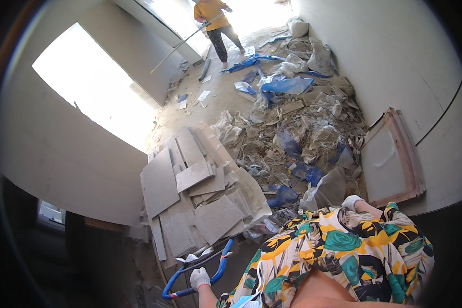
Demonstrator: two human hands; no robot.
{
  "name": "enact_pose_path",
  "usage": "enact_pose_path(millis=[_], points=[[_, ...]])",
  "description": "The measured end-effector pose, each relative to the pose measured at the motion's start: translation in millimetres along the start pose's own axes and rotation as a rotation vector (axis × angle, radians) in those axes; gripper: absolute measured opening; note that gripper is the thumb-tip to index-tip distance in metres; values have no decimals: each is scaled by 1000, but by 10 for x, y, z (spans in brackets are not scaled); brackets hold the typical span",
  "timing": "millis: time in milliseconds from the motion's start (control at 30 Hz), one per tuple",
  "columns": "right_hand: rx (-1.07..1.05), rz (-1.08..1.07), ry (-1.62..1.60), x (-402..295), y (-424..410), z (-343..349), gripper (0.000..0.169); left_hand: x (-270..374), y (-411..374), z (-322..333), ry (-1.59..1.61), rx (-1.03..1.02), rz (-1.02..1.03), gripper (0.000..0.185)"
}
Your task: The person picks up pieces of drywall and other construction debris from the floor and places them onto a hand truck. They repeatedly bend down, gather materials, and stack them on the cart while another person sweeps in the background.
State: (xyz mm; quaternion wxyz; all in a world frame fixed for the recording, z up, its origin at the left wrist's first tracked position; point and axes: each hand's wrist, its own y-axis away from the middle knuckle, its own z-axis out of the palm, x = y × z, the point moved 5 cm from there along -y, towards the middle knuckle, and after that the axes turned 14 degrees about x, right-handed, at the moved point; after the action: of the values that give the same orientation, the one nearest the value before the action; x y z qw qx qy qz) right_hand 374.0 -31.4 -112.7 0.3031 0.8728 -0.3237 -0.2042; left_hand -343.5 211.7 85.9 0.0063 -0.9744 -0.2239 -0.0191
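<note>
My left hand [200, 279], in a white knit glove, is closed at the near side of a loop-shaped handle [225, 261] wrapped in blue. Just beyond the handle lies a pile of grey tile or board pieces [161, 181], stacked unevenly and overlapping. My right hand [352, 202], also gloved in white, is out to the right beside a patterned shirt [338, 240]. It is near a translucent plastic sheet [329, 188]; its fingers are partly hidden, so whether it holds anything is unclear.
Rubble [269, 142] mixed with plastic scraps spreads ahead and right. Blue sheeting [287, 85] lies on it. A framed panel [389, 161] leans against the right wall [389, 69]. A person [215, 23] in a yellow top stands farther off, holding a long pole [177, 48].
</note>
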Motion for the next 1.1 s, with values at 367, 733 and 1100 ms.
enact_pose_path(millis=[367,733,1100], points=[[-64,127,108,315,-32,266,28,-64,-42,48,-32,1,20,33],[-16,189,-473,-325,481,-363,15,-81,-20,69,-1,5,11,32],[37,-102,65,15,36,138,26,-77,-59,105,-30,-2,-5,33]])
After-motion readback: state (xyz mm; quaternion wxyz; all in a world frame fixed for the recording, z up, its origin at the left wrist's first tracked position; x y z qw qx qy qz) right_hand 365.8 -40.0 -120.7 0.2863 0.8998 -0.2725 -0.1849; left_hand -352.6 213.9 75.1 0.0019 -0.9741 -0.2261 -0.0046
